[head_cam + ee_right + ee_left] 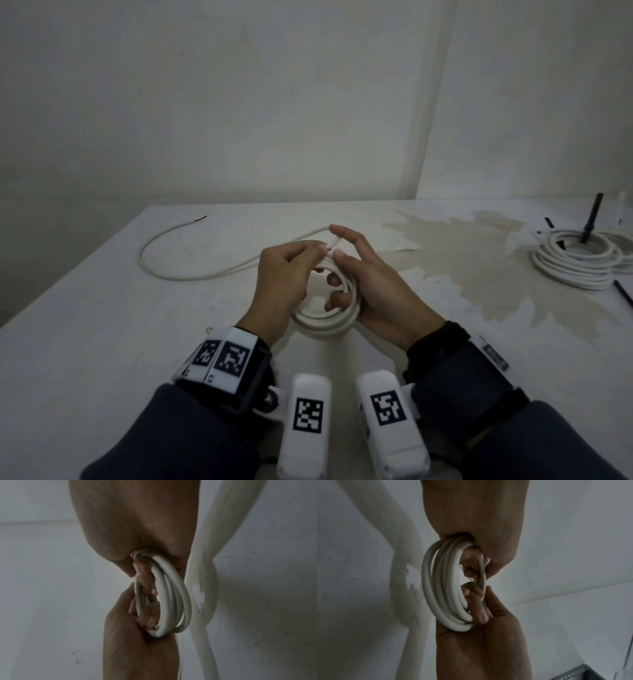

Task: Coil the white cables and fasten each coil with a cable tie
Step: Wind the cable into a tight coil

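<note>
In the middle of the frame, two hands hold a round coil of white cable just above the white table. The right hand curls its lower fingers through the coil. The left hand pinches the cable near the top. The loose end of the cable trails off to the left on the table. At the far right lies a pile of finished coils.

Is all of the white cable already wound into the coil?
No: a loose length of cable trails across the table from the coil in the hands.
</note>
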`<state>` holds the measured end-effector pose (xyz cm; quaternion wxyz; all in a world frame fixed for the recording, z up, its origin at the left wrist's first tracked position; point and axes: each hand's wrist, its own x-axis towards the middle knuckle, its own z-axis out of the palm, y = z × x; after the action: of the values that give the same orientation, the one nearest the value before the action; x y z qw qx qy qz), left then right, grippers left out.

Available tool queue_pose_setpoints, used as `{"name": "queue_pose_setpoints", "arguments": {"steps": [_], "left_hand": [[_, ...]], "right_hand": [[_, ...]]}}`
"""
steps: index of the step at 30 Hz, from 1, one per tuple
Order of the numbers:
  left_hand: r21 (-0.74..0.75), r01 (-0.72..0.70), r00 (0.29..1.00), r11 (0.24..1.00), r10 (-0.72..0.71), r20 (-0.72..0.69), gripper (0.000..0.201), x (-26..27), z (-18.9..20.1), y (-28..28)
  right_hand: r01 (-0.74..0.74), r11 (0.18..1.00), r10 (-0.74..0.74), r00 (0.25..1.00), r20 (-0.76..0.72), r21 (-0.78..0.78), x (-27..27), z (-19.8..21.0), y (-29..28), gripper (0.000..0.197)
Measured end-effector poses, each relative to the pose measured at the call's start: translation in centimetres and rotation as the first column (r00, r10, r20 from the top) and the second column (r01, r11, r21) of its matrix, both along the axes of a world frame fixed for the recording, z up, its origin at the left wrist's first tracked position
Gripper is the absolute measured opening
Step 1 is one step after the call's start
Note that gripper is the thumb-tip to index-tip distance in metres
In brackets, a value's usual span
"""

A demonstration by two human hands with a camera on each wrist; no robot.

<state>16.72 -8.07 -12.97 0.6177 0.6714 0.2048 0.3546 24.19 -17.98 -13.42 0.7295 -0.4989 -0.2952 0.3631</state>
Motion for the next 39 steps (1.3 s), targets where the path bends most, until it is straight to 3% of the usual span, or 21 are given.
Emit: {"name": "queue_pose_setpoints", "arguments": {"steps": [3, 7, 9, 11, 14, 16, 20, 23, 25, 27, 30, 34, 37, 39], "left_hand": [[0.172, -0.035, 0.998, 0.985, 0.042, -0.038, 0.020, 0.1, -0.2, 0.2], [0.297, -0.048, 0.996, 0.954, 0.067, -0.052, 0.014, 0.1, -0.3, 0.3], [0.332, -0.057, 0.996, 0.942, 0.077, -0.047, 0.020, 0.0, -0.2, 0.4], [0.342, -0.058, 0.997, 0.938, 0.072, -0.027, 0.016, 0.0, -0.1, 0.5], [0.369, -0.091, 0.996, 0.925, 0.082, 0.040, 0.013, -0.1, 0.3, 0.6], [0.374, -0.121, 0.992, 0.920, 0.097, 0.082, 0.020, -0.2, 0.4, 0.6], [0.364, -0.142, 0.985, 0.921, 0.097, 0.140, 0.020, -0.4, 0.4, 0.5], [0.346, -0.155, 0.980, 0.925, 0.100, 0.173, 0.015, -0.6, 0.5, 0.3], [0.284, -0.162, 0.976, 0.945, 0.111, 0.187, 0.018, -0.7, 0.5, 0.3], [0.209, -0.168, 0.971, 0.963, 0.125, 0.203, 0.018, -0.7, 0.5, 0.3], [0.162, -0.184, 0.967, 0.970, 0.149, 0.206, 0.021, -0.6, 0.4, 0.2], [0.012, -0.186, 0.964, 0.983, 0.180, 0.195, 0.023, -0.2, 0.0, -0.7], [-0.104, -0.144, 0.973, 0.984, 0.160, 0.167, 0.024, 0.1, -0.1, -1.1], [-0.087, -0.157, 0.974, 0.984, 0.169, 0.150, 0.024, 0.3, -0.2, -1.0]], "right_hand": [[0.127, 0.976, -0.066, 0.945, 0.320, -0.176, 0.6, -0.1, -0.3, 0.024], [0.471, 0.855, -0.234, 0.725, 0.648, -0.217, 3.1, -0.5, -0.9, 0.024], [0.516, 0.839, -0.250, 0.646, 0.721, -0.171, 3.4, -0.1, -1.4, 0.021], [0.460, 0.885, -0.272, 0.623, 0.734, -0.062, 3.6, 0.1, -1.6, 0.025], [0.269, 0.962, -0.245, 0.764, 0.597, 0.051, 3.1, 0.5, -1.4, 0.030], [0.190, 0.982, -0.172, 0.846, 0.505, 0.016, 2.9, 0.7, -1.5, 0.033], [0.042, 0.997, -0.016, 0.924, 0.382, -0.060, 2.3, 1.0, -1.8, 0.036], [-0.063, 0.997, 0.066, 0.992, 0.111, -0.034, 1.6, 1.1, -1.7, 0.028], [-0.108, 0.994, 0.108, 0.991, -0.081, 0.005, 1.1, 1.1, -1.6, 0.013], [-0.151, 0.988, 0.153, 0.973, -0.171, 0.024, 0.9, 1.0, -1.5, 0.009], [-0.278, 0.961, 0.273, 0.947, -0.170, -0.005, 1.0, 0.4, -1.2, 0.034], [-0.381, 0.924, 0.381, 0.902, -0.201, 0.045, 0.5, 0.4, -1.1, 0.045], [-0.323, 0.945, 0.327, 0.927, -0.185, 0.054, -0.3, 0.8, -0.6, 0.044], [-0.250, 0.967, 0.254, 0.949, -0.186, 0.045, -0.7, 0.9, -0.1, 0.046]]}}
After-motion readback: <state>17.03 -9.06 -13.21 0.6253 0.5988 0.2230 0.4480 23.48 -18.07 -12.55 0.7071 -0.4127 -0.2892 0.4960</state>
